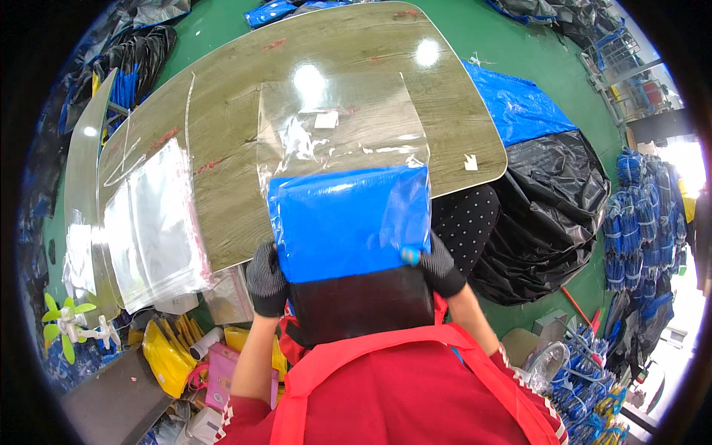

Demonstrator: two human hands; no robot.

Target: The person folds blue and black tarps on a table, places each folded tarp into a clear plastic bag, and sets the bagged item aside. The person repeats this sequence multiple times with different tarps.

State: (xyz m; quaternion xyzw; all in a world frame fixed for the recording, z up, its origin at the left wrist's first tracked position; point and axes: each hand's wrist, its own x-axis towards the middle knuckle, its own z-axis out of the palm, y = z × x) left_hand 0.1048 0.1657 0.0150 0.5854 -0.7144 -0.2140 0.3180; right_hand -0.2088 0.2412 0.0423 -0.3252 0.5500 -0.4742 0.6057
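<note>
A green floor point(200, 30) is spreading under the whole workspace, and a wood-grain table point(230, 96) is filling much of it. Just right of the table, a big black and blue plastic heap point(545, 193) is bulging. On the table, a clear bag point(363, 133) is lying flat and catching the light, its near part covering the blue half of a folded sheet point(345, 219). That sheet is sitting in front of the person's body, reaching over the table's near edge, with its black half pointing toward the red apron point(386, 345). A stack of clear bags point(152, 230) is resting at the table's left end. The left hand point(267, 278), in a dark glove, is grasping the sheet's left edge; the right hand point(439, 265), gloved too, is pinching the right edge, its bluish thumb tip pressing on top. Two white paper scraps point(326, 119) are lying farther off, one beneath or upon the clear bag; I cannot tell which.
</note>
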